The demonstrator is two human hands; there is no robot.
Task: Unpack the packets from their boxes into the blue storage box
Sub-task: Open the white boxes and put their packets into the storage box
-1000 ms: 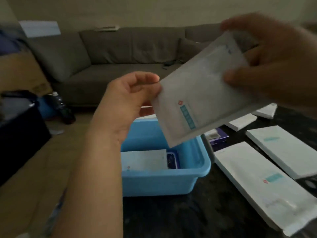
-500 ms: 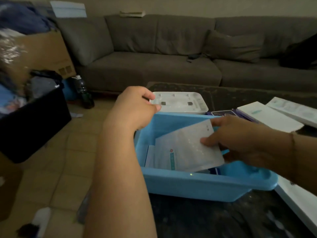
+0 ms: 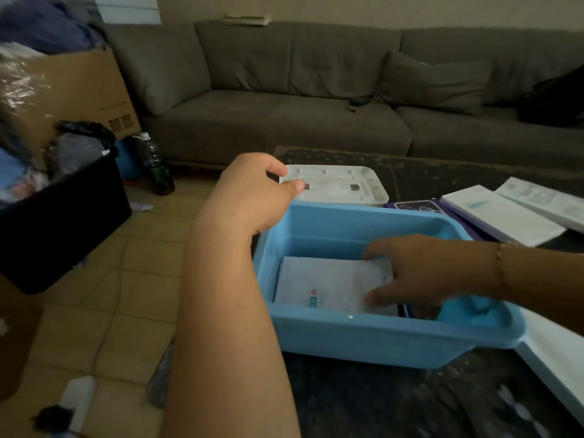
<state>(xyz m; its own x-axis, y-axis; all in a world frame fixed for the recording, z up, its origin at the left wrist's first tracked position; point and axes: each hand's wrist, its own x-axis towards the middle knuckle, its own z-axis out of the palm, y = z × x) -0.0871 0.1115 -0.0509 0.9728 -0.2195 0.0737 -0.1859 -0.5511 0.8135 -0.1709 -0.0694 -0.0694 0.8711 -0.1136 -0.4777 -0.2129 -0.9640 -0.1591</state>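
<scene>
The blue storage box [image 3: 363, 330] stands on the dark table [image 3: 410, 403] in front of me. A white packet [image 3: 322, 279] with a red and teal mark lies flat at its bottom, on top of other contents. My right hand [image 3: 420, 273] reaches into the box from the right, thumb on top of the packet's right edge and fingers at its far corner. My left hand [image 3: 249, 197] hovers over the box's far left corner, loosely curled, with nothing in it. Flat white boxes [image 3: 499, 213] lie on the table at the right.
A white lid [image 3: 341, 188] lies just behind the blue box, with a purple box [image 3: 417, 206] beside it. Another large white box [image 3: 556, 349] sits at the lower right. A black bin [image 3: 63, 216], a bottle [image 3: 156, 165] and a grey sofa [image 3: 284, 121] stand beyond.
My right hand has carried the white packet down from the air into the blue box and laid it flat. My left hand let go of it and stayed over the box's corner.
</scene>
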